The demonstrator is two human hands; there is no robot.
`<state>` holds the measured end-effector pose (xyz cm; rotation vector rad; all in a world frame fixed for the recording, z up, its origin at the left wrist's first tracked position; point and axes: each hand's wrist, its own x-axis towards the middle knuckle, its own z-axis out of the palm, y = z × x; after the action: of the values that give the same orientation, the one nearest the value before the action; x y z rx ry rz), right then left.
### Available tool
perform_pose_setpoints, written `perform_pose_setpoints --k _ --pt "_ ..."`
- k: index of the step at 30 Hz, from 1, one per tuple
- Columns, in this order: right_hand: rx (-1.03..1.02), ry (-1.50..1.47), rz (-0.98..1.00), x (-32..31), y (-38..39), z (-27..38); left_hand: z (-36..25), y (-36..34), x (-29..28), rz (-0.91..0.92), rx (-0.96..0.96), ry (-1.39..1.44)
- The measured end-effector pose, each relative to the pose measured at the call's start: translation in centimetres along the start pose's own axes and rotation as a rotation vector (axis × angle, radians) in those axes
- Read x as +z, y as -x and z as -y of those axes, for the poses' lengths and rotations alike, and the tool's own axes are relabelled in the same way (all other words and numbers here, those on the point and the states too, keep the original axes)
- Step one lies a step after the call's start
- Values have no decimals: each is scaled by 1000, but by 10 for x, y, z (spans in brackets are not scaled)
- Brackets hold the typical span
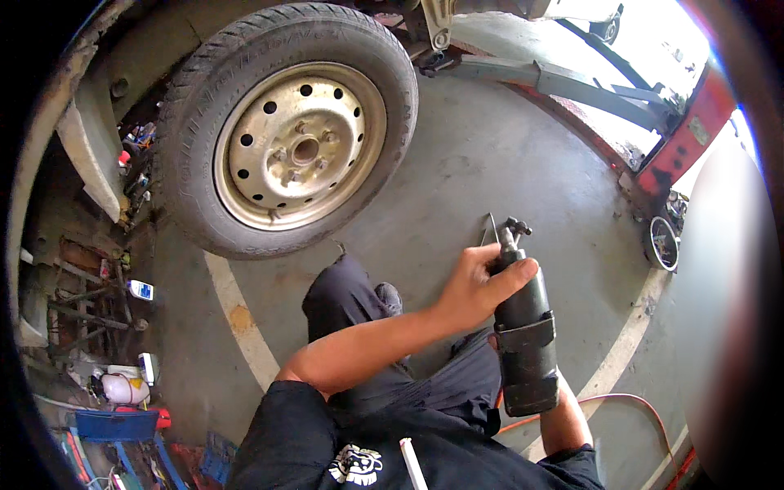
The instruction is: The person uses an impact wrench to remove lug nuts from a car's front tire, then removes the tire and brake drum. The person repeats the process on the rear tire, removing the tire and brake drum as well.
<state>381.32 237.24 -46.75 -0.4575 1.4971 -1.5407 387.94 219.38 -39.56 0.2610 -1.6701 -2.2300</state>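
I hold a black cylindrical power tool (526,298), which looks like an impact wrench, upright in front of me on the right. My left hand (478,286) is closed round its upper end, thumb across the top, just below a metal tip (508,240). Beyond that tip shows a small dark metal piece (518,225); whether the two are joined, I cannot make out. Under the tool's lower end is my right hand (563,398), mostly hidden, apparently gripping it from beneath. A tyred wheel (302,131) with a pale steel rim and studs round its hub stands ahead to the left, apart from both hands.
A grey lift arm (563,80) reaches from the red lift post (690,135) at the right. An orange hose (629,398) curves over the floor on my right. A white-rimmed bucket (661,243) stands near the post. Metal stands (86,302), bottles and a blue tool tray (114,425) crowd the left.
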Motion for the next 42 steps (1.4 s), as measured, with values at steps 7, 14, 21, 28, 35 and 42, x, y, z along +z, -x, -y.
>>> perform_pose_setpoints --k 7,14,21,28,35,42 --pt "-351 345 80 18 -15 17 -32 -16 -27 -253 5 -18" --pt "-267 13 429 59 -33 17 -30 -21 -145 -585 45 837" --pt "-442 617 427 73 -71 -13 -24 -11 -137 -518 25 689" --pt "-281 661 366 111 -97 0 -13 -9 -163 -566 5 483" --pt "-889 962 281 131 -139 0 -33 -6 -198 -597 74 848" --pt "-264 392 601 179 -142 39 -64 0 -214 -608 175 895"
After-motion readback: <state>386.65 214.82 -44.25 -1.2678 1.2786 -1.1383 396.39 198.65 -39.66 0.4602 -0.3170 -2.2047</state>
